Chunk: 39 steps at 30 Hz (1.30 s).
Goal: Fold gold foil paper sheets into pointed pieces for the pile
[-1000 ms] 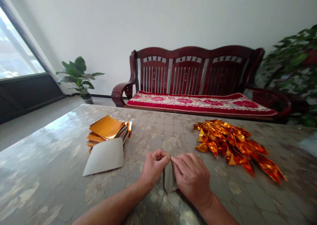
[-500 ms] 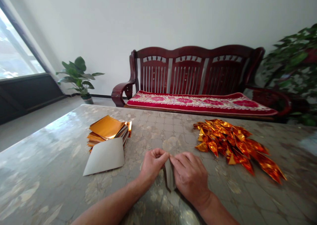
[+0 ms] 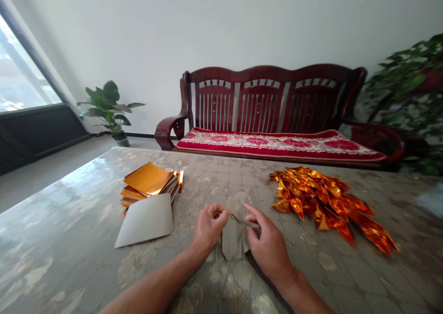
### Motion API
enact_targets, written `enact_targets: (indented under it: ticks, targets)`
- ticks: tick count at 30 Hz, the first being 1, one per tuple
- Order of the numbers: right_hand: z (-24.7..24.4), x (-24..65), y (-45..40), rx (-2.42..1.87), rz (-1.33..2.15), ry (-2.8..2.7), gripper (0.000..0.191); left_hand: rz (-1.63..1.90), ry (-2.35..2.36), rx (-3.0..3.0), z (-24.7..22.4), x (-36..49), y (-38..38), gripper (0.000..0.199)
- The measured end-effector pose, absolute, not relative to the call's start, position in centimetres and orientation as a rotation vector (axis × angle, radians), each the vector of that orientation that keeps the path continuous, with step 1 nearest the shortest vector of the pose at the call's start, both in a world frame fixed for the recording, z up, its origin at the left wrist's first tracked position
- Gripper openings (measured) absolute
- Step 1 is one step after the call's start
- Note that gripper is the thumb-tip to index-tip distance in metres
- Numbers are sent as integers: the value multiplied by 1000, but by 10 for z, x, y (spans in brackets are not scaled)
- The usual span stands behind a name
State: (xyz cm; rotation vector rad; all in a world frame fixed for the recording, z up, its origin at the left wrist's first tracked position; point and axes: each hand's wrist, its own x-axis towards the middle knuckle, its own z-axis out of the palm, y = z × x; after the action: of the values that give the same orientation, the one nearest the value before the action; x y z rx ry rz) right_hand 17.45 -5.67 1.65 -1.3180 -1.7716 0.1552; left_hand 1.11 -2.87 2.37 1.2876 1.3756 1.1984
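A partly folded sheet of foil paper [image 3: 229, 241] is held low over the near middle of the table, its grey back showing and a small orange glint at its top corner. My left hand [image 3: 210, 226] pinches that top corner between thumb and fingers. On the sheet's right side, my right hand [image 3: 269, 240] has thumb and bent fingers at the edge, while its index finger points out, off the paper. To the left lies a stack of orange-gold foil sheets [image 3: 148, 178], with a loose sheet grey side up [image 3: 145, 222] against its front. Folded foil pieces [image 3: 318, 194] form a heap on the right.
The patterned, glossy table [image 3: 86, 212] fills the foreground. Beyond its far edge stands a dark red wooden bench [image 3: 258, 106] with a red floral cover [image 3: 277, 141]. A potted plant [image 3: 109, 106] is at the left, leafy foliage [image 3: 411, 88] at the right.
My hands have moved apart; the right index finger has lifted off and stretched out. The folded paper, narrow between the hands before, now lies spread wider with more grey showing.
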Motion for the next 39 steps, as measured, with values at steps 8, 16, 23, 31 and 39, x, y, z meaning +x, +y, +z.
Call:
enact_targets:
  ticks: [8,16,23,31,39]
  targets:
    - [17,176,-57,-1338,168,-1755,41,1210,1472,1396,8,5,-19,24]
    - [21,175,-60,-1275,476,-1662,38,1267,1417,1321,10,6,-18,24]
    - [20,185,-54,-1039,1032,-1377,38,1245,1420,1298,6,6,-15,27]
    - [13,180,-44,-1194,809,-1526,36,1247,1294,1239,14,9,-19,31]
    - [13,179,-41,-1291,815,-1514,46,1215,1252,1262,13,13,-23,26]
